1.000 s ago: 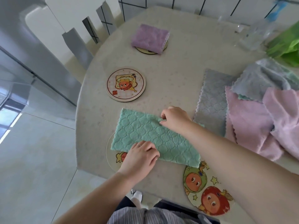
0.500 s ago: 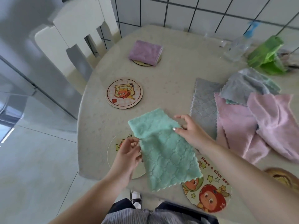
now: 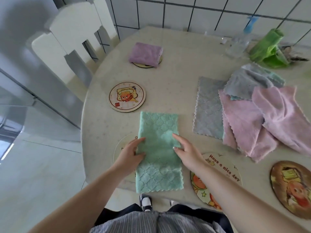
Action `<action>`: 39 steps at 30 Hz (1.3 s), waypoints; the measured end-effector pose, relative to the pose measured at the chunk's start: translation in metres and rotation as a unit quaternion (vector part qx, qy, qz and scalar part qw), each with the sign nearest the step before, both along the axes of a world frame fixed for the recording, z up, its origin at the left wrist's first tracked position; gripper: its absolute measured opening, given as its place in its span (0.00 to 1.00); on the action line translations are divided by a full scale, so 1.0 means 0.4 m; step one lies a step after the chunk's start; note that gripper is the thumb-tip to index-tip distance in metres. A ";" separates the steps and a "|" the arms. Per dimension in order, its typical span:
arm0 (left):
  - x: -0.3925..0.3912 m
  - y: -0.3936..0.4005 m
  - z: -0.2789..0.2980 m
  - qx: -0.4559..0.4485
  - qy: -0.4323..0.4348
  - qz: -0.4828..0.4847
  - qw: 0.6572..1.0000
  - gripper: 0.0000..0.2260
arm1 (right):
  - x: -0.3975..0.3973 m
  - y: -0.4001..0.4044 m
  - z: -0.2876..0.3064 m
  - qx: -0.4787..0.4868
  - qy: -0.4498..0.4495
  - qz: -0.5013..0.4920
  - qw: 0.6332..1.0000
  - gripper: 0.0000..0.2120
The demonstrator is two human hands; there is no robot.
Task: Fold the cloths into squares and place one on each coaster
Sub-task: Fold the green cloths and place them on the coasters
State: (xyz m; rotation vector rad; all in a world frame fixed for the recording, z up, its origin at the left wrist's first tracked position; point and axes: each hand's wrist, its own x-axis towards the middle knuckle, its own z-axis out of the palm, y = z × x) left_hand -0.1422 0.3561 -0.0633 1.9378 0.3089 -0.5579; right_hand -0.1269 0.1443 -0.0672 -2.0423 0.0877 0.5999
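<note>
A teal cloth (image 3: 159, 158), folded into a long strip, lies on the table with its near end over the front edge. My left hand (image 3: 130, 154) holds its left edge, thumb on top. My right hand (image 3: 186, 151) rests flat on its right edge, fingers spread. The strip partly covers a coaster (image 3: 122, 147) at its left. A purple folded cloth (image 3: 145, 53) sits on the far coaster (image 3: 143, 65). A bare cartoon coaster (image 3: 127, 97) lies between. Two more coasters lie near right, one (image 3: 222, 172) under my right forearm, the other (image 3: 292, 187) at the table's right front.
A pile of unfolded cloths lies to the right: grey (image 3: 208, 108), pink (image 3: 249, 121) and grey-blue (image 3: 252, 79). A spray bottle (image 3: 240, 42) and a green bag (image 3: 267, 47) stand at the back right. A white chair (image 3: 72, 36) stands left of the round table (image 3: 176, 78).
The teal strip lay crosswise, was lifted and turned, and now lies lengthwise away from me. Both hands have come down onto its sides.
</note>
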 end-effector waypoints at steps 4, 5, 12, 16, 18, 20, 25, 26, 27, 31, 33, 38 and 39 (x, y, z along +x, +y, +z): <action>-0.014 0.018 -0.012 -0.078 0.049 0.066 0.994 0.18 | -0.026 -0.014 0.000 0.007 0.020 -0.035 0.999 0.20; -0.022 0.022 -0.009 -0.107 0.068 0.074 0.989 0.16 | -0.039 -0.025 0.001 0.009 0.028 -0.029 0.999 0.19; -0.050 0.044 -0.009 -0.148 0.139 0.036 0.978 0.17 | -0.080 -0.041 0.007 0.060 0.079 -0.025 0.995 0.19; -0.062 0.048 -0.016 -0.135 0.141 0.011 0.981 0.22 | -0.090 -0.043 -0.016 0.064 0.122 -0.026 0.990 0.26; -0.073 0.056 -0.024 -0.112 0.130 -0.017 0.985 0.24 | -0.109 -0.045 -0.028 0.060 0.133 -0.016 0.989 0.27; -0.080 0.063 -0.030 -0.089 0.112 -0.025 0.989 0.23 | -0.124 -0.043 -0.034 0.059 0.128 -0.025 0.990 0.26; -0.049 0.053 -0.018 -0.096 0.076 0.024 0.992 0.13 | -0.099 -0.031 -0.010 0.089 0.105 -0.081 0.987 0.20; -0.033 0.052 -0.014 -0.101 0.074 0.032 0.992 0.12 | -0.081 -0.029 -0.004 0.091 0.097 -0.093 0.987 0.20; -0.014 0.051 -0.011 -0.105 0.069 0.042 0.991 0.10 | -0.062 -0.028 0.003 0.081 0.093 -0.099 0.987 0.19; 0.068 0.045 -0.007 -0.109 0.083 0.068 0.988 0.08 | 0.013 -0.024 0.011 0.074 0.111 -0.144 0.981 0.10; 0.095 0.037 -0.011 -0.086 0.100 0.072 0.989 0.08 | 0.039 -0.021 0.001 0.046 0.128 -0.146 0.980 0.08; 0.107 0.034 -0.037 0.038 0.071 0.014 0.997 0.12 | 0.056 -0.020 -0.013 -0.049 0.105 -0.101 0.988 0.19; 0.105 0.033 -0.042 0.073 0.042 -0.005 0.996 0.12 | 0.056 -0.021 -0.016 -0.060 0.087 -0.095 0.990 0.21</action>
